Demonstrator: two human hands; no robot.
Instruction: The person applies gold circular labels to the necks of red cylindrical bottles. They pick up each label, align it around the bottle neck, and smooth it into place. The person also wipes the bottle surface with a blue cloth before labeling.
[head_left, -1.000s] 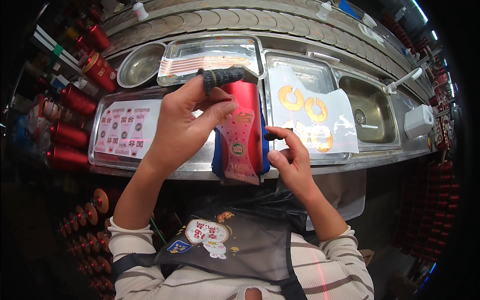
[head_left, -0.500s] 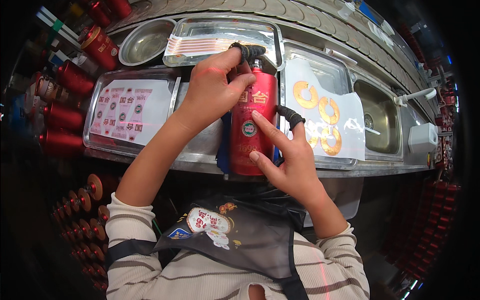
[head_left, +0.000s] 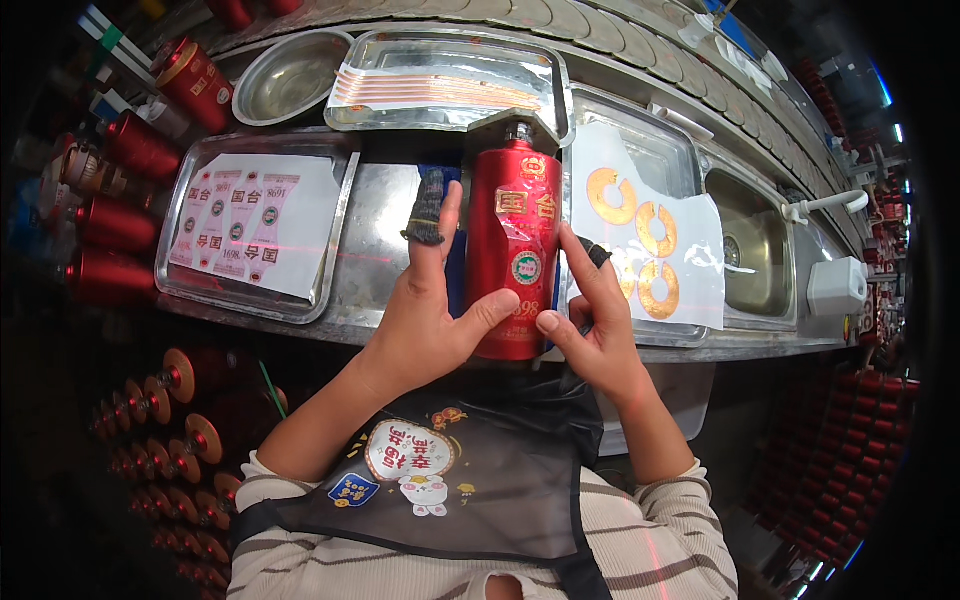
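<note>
Central item: one red bottle point(head_left: 485, 250), lying neck away from you over a blue pad point(head_left: 456, 270), a printed label point(head_left: 526, 268) on its upper face. Your left hand point(head_left: 430, 305): fingers extended, thumb laid on the bottle's lower front. Your right hand point(head_left: 603, 335): index and thumb spread apart at the bottle's right edge, other fingers bent.

Surroundings: slatted conveyor point(head_left: 560, 28) along the far side; red bottles point(head_left: 112, 280) at far left; white jug point(head_left: 838, 287) and white faucet point(head_left: 832, 205) at right. Obstructions: your right hand hides part of the ring sheet point(head_left: 655, 215); a metal plate point(head_left: 545, 135) behind the bottle's neck overlaps the upper tray's near edge.

Containers: left tray point(head_left: 347, 205), holding a label sheet point(head_left: 245, 220) in pink and gold; upper tray point(head_left: 560, 65), holding a strip sheet point(head_left: 430, 92) with gold bands; right tray point(head_left: 655, 130), bearing the ring sheet, gold C-shapes, its right edge reaching the sink point(head_left: 775, 235); steel bowl point(head_left: 285, 85), beside the upper tray; sink, containing a white stick point(head_left: 741, 268).
</note>
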